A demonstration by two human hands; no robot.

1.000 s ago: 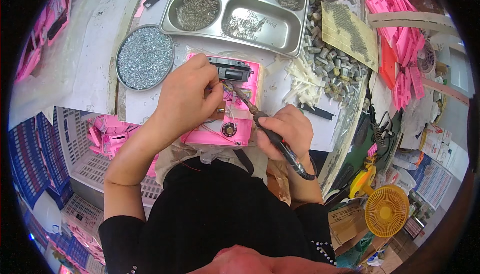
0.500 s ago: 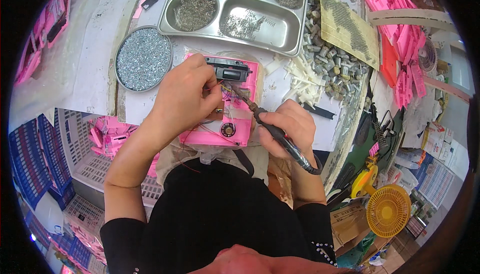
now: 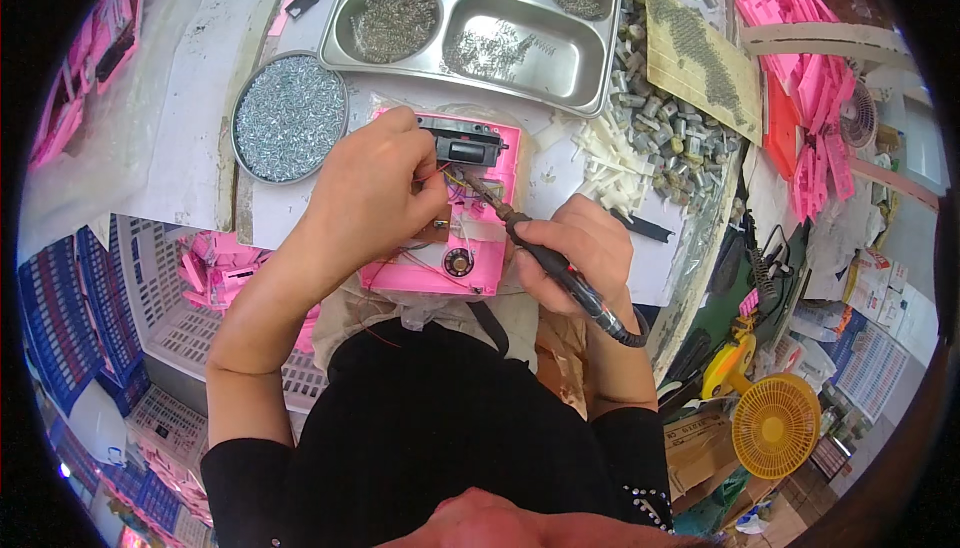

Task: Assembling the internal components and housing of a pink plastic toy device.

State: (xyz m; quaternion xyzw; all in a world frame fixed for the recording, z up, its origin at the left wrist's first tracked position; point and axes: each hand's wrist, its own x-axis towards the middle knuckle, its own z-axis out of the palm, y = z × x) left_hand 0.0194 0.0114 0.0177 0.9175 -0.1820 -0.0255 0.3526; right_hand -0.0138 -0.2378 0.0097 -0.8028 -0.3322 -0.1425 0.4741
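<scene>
A pink plastic housing (image 3: pixel 400 276) lies open on the bench before me, with a black module (image 3: pixel 468 150) along its far side and a small round speaker (image 3: pixel 459 263) near its front edge. Thin coloured wires run through it. My left hand (image 3: pixel 378 183) is closed in a pinch over the housing's left part, gripping a thin red wire (image 3: pixel 433 175). In my right hand (image 3: pixel 585 248) is a soldering iron (image 3: pixel 560 270), held like a pen. Its tip points into the wires just below the black module; whether it touches them I cannot tell.
Beyond the housing stands a metal compartment tray (image 3: pixel 400 72) of small springs. A round dish (image 3: pixel 236 138) of screws sits left of it. White plastic parts (image 3: pixel 610 163), small metal motors (image 3: pixel 665 138) and a spring-covered card (image 3: pixel 735 118) lie right. A yellow fan (image 3: pixel 775 426) stands lower right.
Both hands and the soldering iron hold nearly the same place. A dark object has come into view at the top, by the tray's far right corner.
</scene>
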